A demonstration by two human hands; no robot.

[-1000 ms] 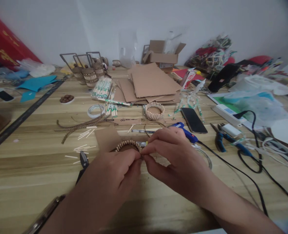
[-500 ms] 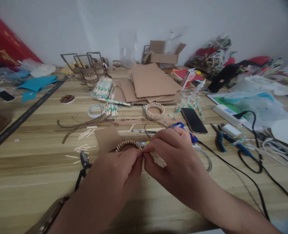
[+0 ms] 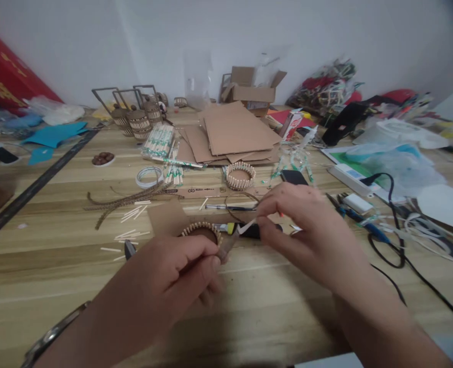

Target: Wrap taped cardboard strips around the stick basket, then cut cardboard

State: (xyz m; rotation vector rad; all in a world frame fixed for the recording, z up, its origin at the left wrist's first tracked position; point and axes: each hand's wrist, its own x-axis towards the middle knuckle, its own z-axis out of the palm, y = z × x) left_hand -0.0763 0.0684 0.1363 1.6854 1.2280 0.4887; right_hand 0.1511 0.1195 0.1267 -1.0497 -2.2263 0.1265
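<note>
My left hand (image 3: 173, 278) is closed in a pinch on a short brown strip (image 3: 228, 249), blurred, its end sticking out past the fingertips. Beside and partly behind these fingers is a ring of short wooden sticks (image 3: 200, 228) standing around a brown base. My right hand (image 3: 299, 225) pinches a thin white strip (image 3: 246, 226) between thumb and forefinger. That white strip runs down to the tip of the brown one, like a backing coming off tape. Behind the right hand a dark-handled tool with a yellow part (image 3: 231, 228) lies partly hidden.
A second stick ring (image 3: 241, 176), a tape roll (image 3: 149, 177), braided cords (image 3: 119, 202) and loose sticks (image 3: 131, 235) lie around. Pliers (image 3: 130, 249) are half covered by my left hand. Cardboard sheets (image 3: 242, 130) are stacked behind; cables (image 3: 391, 225) run at right.
My hands have moved apart, the right one up and to the right. A white strip now shows stretched from its fingers. The blue glue gun and much of the phone are now covered.
</note>
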